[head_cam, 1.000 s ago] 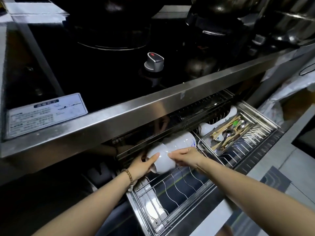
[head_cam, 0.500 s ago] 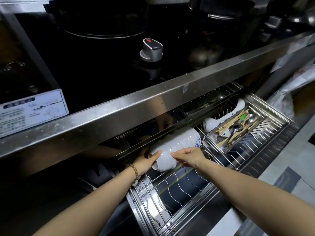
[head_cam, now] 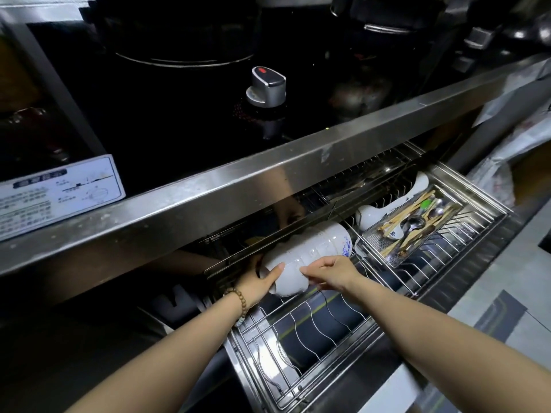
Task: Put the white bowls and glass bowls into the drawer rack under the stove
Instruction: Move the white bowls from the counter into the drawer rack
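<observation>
A row of nested white bowls (head_cam: 313, 251) lies on its side in the pulled-out wire drawer rack (head_cam: 298, 332) under the stove, its far end tucked under the steel counter edge. My left hand (head_cam: 258, 283) grips the near bowl from the left, thumb on its base. My right hand (head_cam: 331, 272) holds the same bowl from the right with curled fingers. No glass bowl is visible.
A mesh cutlery tray (head_cam: 414, 231) with chopsticks and spoons sits at the rack's right, white dishes (head_cam: 384, 208) behind it. The steel counter edge (head_cam: 268, 186) overhangs the drawer. A stove knob (head_cam: 267, 87) and dark pots stand above. Grey floor lies to the right.
The stack of bowls has slid a little further back under the counter edge, both hands still on the near bowl. The camera has tilted down and moved closer.
</observation>
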